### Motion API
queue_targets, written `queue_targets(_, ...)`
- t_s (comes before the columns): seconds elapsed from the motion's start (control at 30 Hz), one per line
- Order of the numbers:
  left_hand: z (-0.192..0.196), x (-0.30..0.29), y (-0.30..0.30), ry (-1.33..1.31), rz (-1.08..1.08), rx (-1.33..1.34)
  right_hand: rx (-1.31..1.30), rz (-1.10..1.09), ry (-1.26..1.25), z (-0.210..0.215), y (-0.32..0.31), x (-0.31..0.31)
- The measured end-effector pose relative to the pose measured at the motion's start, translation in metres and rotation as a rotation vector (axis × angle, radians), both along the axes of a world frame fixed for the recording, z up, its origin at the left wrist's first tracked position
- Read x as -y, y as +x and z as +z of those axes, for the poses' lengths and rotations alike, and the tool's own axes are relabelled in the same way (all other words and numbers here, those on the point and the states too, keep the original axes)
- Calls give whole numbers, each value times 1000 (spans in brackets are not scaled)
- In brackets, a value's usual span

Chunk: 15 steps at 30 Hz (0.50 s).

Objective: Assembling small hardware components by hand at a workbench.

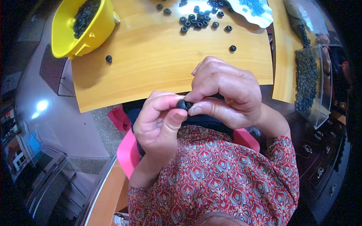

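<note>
At the centre of the frame, just in front of the red patterned garment at the bottom, the left hand and the right hand meet around a small black ring piece. The left thumb and forefinger close a narrow grip on its left side, and the right thumb and forefinger pinch its right side, so both grips are closed on the one piece. It sits in the air over the lap, short of the near edge of the wooden surface.

It looks very light, and rubbery or plastic; it probably has a little give and is not fragile. Being small and rounded it could roll or squirt out of a loose pinch, so fingertip pads on opposite sides of its rim look like the best hold.

Further up, loose black pieces lie alone on the surface: one at left, one at right. Beyond, at the top centre, a cluster of the same pieces lies beside a white wavy-edged tray. A yellow bowl of dark pieces stands at the upper left, and a clear container holding more stands at the right edge
</note>
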<state>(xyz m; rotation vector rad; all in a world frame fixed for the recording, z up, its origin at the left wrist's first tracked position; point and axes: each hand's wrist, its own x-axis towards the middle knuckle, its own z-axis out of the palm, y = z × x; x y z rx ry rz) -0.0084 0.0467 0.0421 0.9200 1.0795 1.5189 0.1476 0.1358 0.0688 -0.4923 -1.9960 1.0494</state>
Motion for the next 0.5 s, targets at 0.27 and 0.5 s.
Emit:
queue_targets(0.27, 6, -2, 0, -57, -96, 184, 36, -10, 42, 1, 1, -3)
queue_targets(0.5, 4, 2, 0, -174, -150, 278, 11, 3, -20, -6, 2, -1)
